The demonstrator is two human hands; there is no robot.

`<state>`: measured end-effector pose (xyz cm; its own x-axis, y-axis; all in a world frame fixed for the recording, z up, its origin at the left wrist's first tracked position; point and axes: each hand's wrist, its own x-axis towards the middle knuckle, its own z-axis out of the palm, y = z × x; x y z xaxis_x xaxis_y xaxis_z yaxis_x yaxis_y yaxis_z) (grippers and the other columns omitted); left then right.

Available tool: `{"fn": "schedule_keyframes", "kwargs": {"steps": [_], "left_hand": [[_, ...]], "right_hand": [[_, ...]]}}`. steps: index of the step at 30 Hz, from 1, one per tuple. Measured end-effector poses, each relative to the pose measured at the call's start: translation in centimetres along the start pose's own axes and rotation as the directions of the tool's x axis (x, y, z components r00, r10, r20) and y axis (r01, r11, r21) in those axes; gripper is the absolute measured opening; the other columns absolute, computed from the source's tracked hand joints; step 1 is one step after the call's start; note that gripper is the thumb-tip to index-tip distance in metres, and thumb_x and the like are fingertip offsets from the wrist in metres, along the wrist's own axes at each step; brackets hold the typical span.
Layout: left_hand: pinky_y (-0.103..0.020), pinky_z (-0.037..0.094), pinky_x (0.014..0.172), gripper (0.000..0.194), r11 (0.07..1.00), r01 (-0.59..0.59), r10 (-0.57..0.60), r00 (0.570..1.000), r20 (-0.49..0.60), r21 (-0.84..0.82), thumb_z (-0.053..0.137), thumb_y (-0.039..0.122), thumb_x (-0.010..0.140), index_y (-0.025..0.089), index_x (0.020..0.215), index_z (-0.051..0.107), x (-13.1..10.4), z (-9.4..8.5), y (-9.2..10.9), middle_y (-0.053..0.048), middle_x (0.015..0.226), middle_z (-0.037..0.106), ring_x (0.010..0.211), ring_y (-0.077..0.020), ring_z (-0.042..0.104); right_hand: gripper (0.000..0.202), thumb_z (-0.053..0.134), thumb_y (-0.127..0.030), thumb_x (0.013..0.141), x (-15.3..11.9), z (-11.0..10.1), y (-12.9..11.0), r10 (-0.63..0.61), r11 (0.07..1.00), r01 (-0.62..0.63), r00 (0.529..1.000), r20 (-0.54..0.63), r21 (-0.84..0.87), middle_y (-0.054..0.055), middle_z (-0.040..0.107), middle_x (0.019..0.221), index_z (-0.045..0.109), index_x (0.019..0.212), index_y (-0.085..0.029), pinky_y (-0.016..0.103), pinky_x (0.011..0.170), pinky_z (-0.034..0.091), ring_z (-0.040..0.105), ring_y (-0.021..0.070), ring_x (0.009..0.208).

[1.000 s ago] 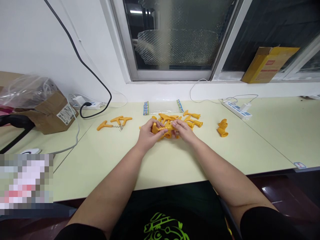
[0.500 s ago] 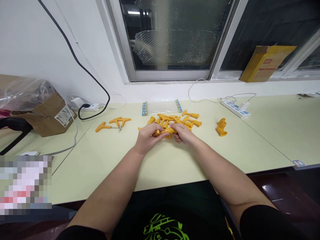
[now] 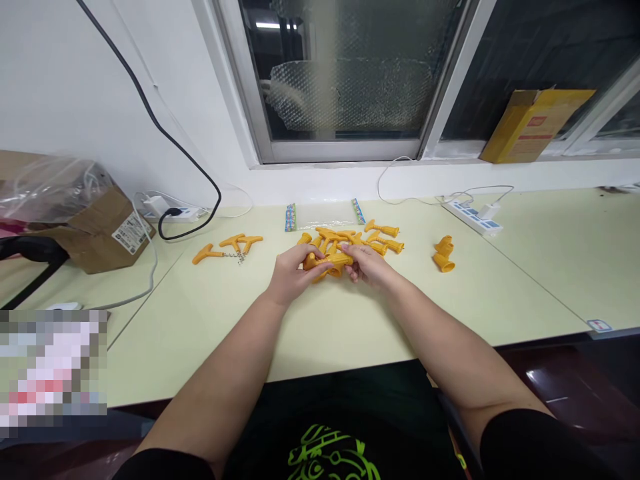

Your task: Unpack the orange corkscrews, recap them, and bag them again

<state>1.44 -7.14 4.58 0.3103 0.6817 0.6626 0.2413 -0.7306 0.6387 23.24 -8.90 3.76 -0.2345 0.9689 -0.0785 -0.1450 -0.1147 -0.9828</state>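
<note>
Between both hands is a corkscrew (image 3: 342, 259) with a yellow-orange plastic handle and sleeve, lying roughly level above the table. My left hand (image 3: 290, 273) is closed around its T-shaped handle end. The fingers of my right hand (image 3: 370, 265) pinch the sleeve end. Behind and below the hands lies a pile of similar yellow corkscrews (image 3: 330, 235), partly hidden by my fingers. To the left, three corkscrews (image 3: 247, 244) lie with bare metal spirals touching. On the right are loose yellow sleeves (image 3: 444, 264), one tipped against another.
A clear plastic bag (image 3: 325, 215) with patterned ends lies behind the pile. Power strips (image 3: 473, 215) with cables sit along the wall. At the left stands an open cardboard box (image 3: 107, 233) with plastic wrap. A yellow carton (image 3: 535, 127) leans on the window sill.
The corkscrew has turned slightly in my hands, showing more of its handle and sleeve. My left hand has shifted a little; both hands keep their hold.
</note>
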Motion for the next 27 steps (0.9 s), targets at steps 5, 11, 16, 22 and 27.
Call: {"fn": "schedule_keyframes", "kwargs": {"steps": [5,11,16,22,27], "left_hand": [[-0.033,0.058,0.080,0.043,0.983,0.094,-0.090,0.995,0.034,-0.155,0.089,0.041,0.076,0.022,0.107,0.065,0.1,0.1,-0.2,-0.004,0.096,0.074,0.079,-0.0171,0.070],[-0.035,0.061,0.087,0.047,0.800,0.303,-0.361,0.932,-0.013,-0.518,0.091,0.045,0.071,0.019,0.098,0.061,0.8,0.6,-0.7,-0.006,0.098,0.074,0.092,-0.0182,0.072],[-0.034,0.062,0.081,0.050,0.727,0.366,-0.460,0.888,-0.015,-0.582,0.091,0.048,0.070,0.019,0.093,0.058,1.1,0.5,-0.6,-0.003,0.087,0.074,0.077,-0.0151,0.072],[-0.022,0.048,0.048,0.051,0.712,0.490,-0.573,0.820,-0.012,-0.503,0.081,0.045,0.080,0.026,0.118,0.054,1.1,0.7,-0.2,0.010,0.054,0.059,0.043,-0.0112,0.055],[-0.022,0.045,0.045,0.034,0.735,0.539,-0.567,0.821,0.063,-0.412,0.074,0.046,0.084,0.020,0.106,0.067,1.1,0.3,0.1,0.008,0.047,0.053,0.038,-0.0106,0.051]], "right_hand": [[0.036,0.063,-0.054,0.096,-0.3,0.3,-0.5,0.085,0.988,-0.085,0.996,0.005,0.132,-0.001,0.062,0.056,0.068,0.092,-0.019,0.021,0.040,0.044,0.051,0.0104,0.042],[0.044,0.063,-0.063,0.095,-0.1,-0.1,-0.2,0.063,0.985,-0.075,0.995,0.078,0.158,0.002,0.067,0.062,0.067,0.101,-0.019,0.023,0.044,0.049,0.057,0.0132,0.046],[0.048,0.077,-0.063,0.083,0.2,0.1,0.5,-0.125,0.991,0.123,0.992,0.030,0.044,0.001,0.069,0.075,0.059,0.101,-0.022,0.028,0.059,0.055,0.063,0.0146,0.060],[0.035,0.078,-0.046,0.086,0.1,-0.1,0.9,-0.607,0.703,0.522,0.794,-0.027,-0.483,0.005,0.064,0.102,0.060,0.107,-0.024,0.038,0.083,0.057,0.063,0.0207,0.088],[0.027,0.072,-0.041,0.090,0.1,-0.4,1.0,-0.666,0.604,0.556,0.745,0.020,-0.571,0.007,0.064,0.105,0.061,0.108,-0.024,0.041,0.087,0.057,0.063,0.0229,0.092]]}}
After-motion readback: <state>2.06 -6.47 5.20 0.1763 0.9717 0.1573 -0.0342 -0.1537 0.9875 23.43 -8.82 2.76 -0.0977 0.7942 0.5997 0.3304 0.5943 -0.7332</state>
